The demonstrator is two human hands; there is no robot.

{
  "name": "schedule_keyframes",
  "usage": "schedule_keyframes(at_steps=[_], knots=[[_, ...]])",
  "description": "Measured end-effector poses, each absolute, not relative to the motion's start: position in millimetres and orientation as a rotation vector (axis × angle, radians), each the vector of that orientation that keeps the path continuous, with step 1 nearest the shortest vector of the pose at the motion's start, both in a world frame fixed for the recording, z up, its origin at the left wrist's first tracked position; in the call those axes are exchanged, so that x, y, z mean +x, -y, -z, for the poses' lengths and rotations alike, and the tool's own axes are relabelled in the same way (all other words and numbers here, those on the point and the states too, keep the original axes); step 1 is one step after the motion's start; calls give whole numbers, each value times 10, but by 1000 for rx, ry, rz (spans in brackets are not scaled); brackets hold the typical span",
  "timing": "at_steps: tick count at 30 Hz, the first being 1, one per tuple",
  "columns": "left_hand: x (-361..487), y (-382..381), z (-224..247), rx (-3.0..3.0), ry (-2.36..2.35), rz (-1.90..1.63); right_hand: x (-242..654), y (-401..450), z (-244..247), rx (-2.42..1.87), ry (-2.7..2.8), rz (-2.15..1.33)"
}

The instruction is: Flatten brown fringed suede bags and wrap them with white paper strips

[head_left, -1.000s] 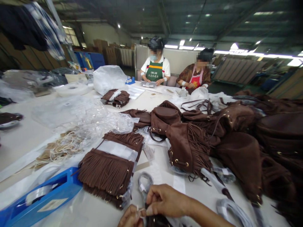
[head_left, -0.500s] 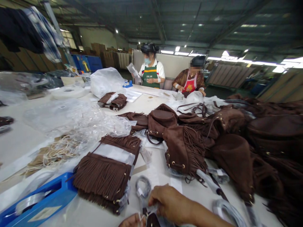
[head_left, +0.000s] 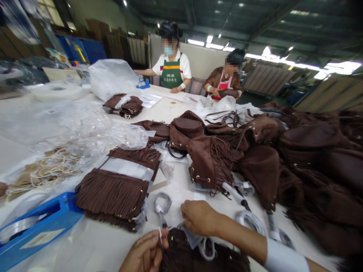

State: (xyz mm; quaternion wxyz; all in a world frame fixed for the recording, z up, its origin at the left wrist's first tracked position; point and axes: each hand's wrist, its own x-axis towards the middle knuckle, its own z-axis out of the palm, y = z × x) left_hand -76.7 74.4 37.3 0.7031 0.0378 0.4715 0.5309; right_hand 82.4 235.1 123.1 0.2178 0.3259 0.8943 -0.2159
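Note:
At the bottom of the head view, a dark brown fringed bag [head_left: 207, 253] lies on the table. My left hand [head_left: 146, 251] pinches a white string [head_left: 160, 237] at the bag's left edge. Above the bag, my right hand [head_left: 200, 218] has its fingers curled down over a piece of clear plastic; whatever its fingertips grip is hidden. A plastic-wrapped ring [head_left: 163, 203] lies between and beyond my hands. Farther left sits a folded fringed bag [head_left: 113, 192] with a pale wrap across it.
A blue tape dispenser [head_left: 42, 226] stands at lower left, with tags on strings [head_left: 47, 170] behind it. Brown bags [head_left: 258, 170] are heaped on the right. Clear plastic bags [head_left: 93, 121] lie at left. Two people work across the table.
The view has shifted, showing more of the bag and both hands. One person across the table has lowered a clear sheet and reaches sideways; the other now handles a brown item.

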Motion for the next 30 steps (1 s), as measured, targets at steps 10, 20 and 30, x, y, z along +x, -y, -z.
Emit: schedule_keyframes(at_steps=[10,20,30], knots=[[-733,-770,-500,59,-1097,-1082,672,-2549,-1136,1064,-2181,1479],[-697,-645,-346,82,-1032,-1079,523,-2180,-1050,1470,-2205,1497],[-564,-617,-343,149,-1206,-1085,366,-1928,-1001,1720,-2281,1304]])
